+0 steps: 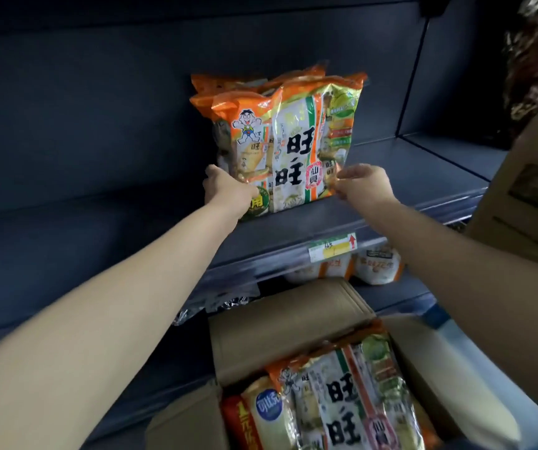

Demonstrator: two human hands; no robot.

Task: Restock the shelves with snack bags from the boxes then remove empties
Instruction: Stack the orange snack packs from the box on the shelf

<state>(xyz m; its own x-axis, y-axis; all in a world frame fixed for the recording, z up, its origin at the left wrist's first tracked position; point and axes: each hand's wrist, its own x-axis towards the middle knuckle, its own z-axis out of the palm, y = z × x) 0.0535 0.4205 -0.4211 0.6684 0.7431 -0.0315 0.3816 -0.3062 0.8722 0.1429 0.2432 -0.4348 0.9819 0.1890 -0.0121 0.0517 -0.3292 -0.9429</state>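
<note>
Snack bag [297, 138] upright on shelf [391, 180] | left hand [228, 190] grip: holds bag | right hand [363, 183] grip: pinches bag

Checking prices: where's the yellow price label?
In the head view, right of centre, the price label sits on the shelf edge, below the right hand, above the open box.

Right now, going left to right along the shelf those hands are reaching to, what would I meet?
Left hand → snack bag → right hand → cardboard box at the right edge.
</note>
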